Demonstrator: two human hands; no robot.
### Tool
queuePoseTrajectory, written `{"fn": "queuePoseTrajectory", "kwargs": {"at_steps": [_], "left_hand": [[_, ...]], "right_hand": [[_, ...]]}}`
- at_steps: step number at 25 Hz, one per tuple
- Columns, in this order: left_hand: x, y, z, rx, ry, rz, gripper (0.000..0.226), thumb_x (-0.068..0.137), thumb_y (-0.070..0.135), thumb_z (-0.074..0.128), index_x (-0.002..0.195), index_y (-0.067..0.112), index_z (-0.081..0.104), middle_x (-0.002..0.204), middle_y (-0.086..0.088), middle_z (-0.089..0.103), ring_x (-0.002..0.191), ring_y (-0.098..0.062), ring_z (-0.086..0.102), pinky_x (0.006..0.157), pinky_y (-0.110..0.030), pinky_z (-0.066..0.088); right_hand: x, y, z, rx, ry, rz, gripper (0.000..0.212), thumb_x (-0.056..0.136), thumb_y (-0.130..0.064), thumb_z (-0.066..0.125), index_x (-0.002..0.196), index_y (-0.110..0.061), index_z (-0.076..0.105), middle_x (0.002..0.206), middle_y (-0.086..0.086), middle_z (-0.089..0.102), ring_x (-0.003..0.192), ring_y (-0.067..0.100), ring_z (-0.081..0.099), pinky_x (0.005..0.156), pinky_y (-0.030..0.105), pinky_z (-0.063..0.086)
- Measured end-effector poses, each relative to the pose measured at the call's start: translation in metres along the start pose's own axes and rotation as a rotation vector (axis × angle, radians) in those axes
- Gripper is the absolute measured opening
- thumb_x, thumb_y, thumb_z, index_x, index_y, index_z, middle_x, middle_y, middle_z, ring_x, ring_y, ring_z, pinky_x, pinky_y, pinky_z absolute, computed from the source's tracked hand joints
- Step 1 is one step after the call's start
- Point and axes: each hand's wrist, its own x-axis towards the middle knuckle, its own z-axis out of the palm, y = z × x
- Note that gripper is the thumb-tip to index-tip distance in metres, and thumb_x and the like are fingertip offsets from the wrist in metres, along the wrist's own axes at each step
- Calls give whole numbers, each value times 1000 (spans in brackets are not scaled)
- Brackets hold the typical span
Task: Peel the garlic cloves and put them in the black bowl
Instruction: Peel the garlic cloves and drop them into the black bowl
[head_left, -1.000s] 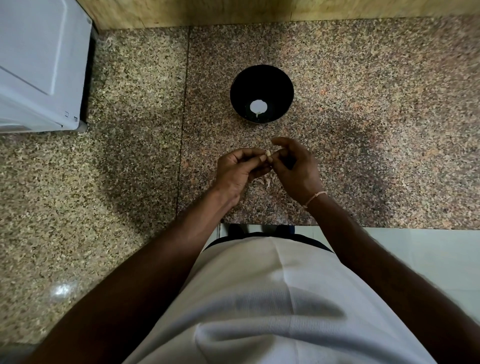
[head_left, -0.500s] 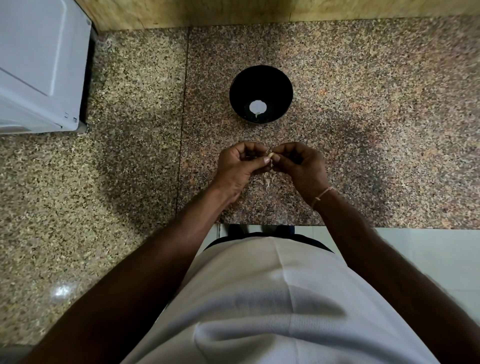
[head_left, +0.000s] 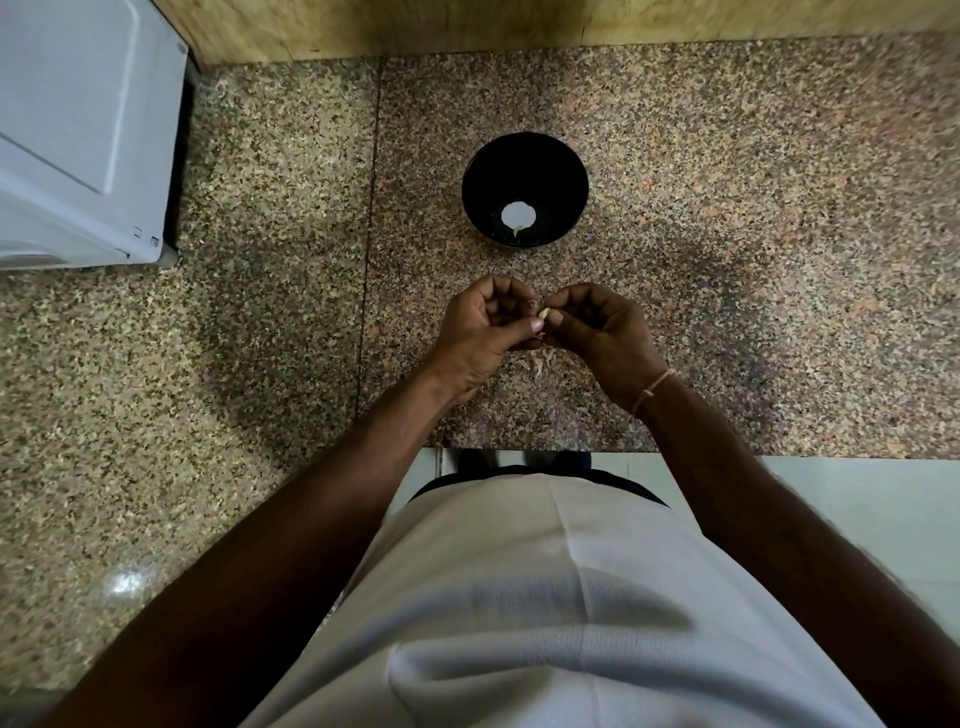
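Garlic clove (head_left: 544, 313) sits pinched between both hands, left hand (head_left: 485, 332) and right hand (head_left: 597, 332), above the worktop (head_left: 727, 208), short of the black bowl (head_left: 525, 189). Small, light, probably slippery: grip its ends.

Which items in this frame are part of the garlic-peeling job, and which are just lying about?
Part of the job:
- garlic clove, pinched between both hands
- left hand and right hand
- black bowl, with something white inside
- peel scraps on the counter under the hands

Just lying about:
- white appliance at the far left
- granite counter
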Motion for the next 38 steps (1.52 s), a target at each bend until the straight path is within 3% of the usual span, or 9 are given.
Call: {"fn": "queuePoseTrajectory", "kwargs": {"at_steps": [3, 6, 15, 21, 24, 27, 29, 32, 38], "left_hand": [[-1, 0, -1, 0, -7, -7, 32, 87, -13, 73, 107, 9, 62, 94, -8, 68, 90, -16, 68, 75, -35, 64], [-2, -2, -2, 8, -22, -12, 31, 87, -12, 74, 106, 9, 61, 96, -10, 66, 91, -19, 67, 78, -40, 64], [-7, -2, -2, 40, -7, -2, 29, 89, -11, 72, 100, 11, 57, 93, -7, 64, 88, -16, 66, 75, -34, 62], [-8, -10, -3, 89, 6, 20, 28, 90, -6, 71, 99, 16, 57, 99, -14, 61, 96, -25, 61, 92, -59, 58], [-9, -13, -3, 87, 20, 12, 27, 90, -5, 71, 99, 16, 56, 100, -16, 60, 97, -28, 59, 95, -66, 54], [-10, -12, -3, 83, 20, 12, 25, 88, 0, 73, 98, 16, 57, 100, -16, 61, 98, -30, 60, 95, -69, 54], [-10, -11, -3, 79, 17, 9, 25, 89, -1, 73, 97, 16, 57, 100, -16, 61, 97, -29, 60, 95, -70, 54], [-11, -12, -3, 76, 14, -8, 24, 91, -3, 71, 98, 14, 56, 99, -16, 61, 96, -27, 61, 93, -65, 56], [-13, -10, -2, 113, 82, -68, 20, 92, -6, 72, 100, 9, 61, 96, -15, 66, 87, -23, 68, 71, -38, 65]], "right_hand": [[1, 2, -1, 5, -21, 4, 11, 97, 2, 65, 107, -3, 66, 98, 14, 72, 92, 25, 70, 86, 42, 61], [0, 3, -1, 12, -30, 15, 13, 97, 3, 63, 110, 2, 64, 97, 12, 72, 90, 21, 70, 83, 37, 61], [-5, 4, 5, 88, -3, 39, 11, 97, 4, 63, 105, -2, 65, 91, 8, 74, 86, 20, 72, 82, 36, 61], [-10, 5, 12, 62, 58, 33, 17, 96, 2, 66, 110, -7, 71, 96, 14, 75, 93, 31, 72, 89, 52, 61], [-10, 6, 13, 8, 94, 26, 15, 95, 2, 68, 107, -4, 73, 97, 17, 77, 91, 32, 73, 88, 54, 61], [-11, 7, 13, -75, 148, 21, 13, 95, -3, 71, 107, -3, 75, 97, 21, 76, 87, 32, 73, 85, 51, 63], [-11, 7, 13, -128, 169, 17, 13, 95, -5, 71, 108, -2, 75, 93, 16, 77, 81, 24, 73, 78, 42, 64], [-9, 6, 13, -147, 192, 25, 11, 96, -7, 71, 105, -5, 76, 86, 7, 77, 75, 16, 71, 72, 32, 61], [-6, 8, 11, -198, 244, 43, 16, 96, -13, 72, 107, -2, 76, 87, 9, 77, 74, 17, 72, 70, 33, 63]]}}
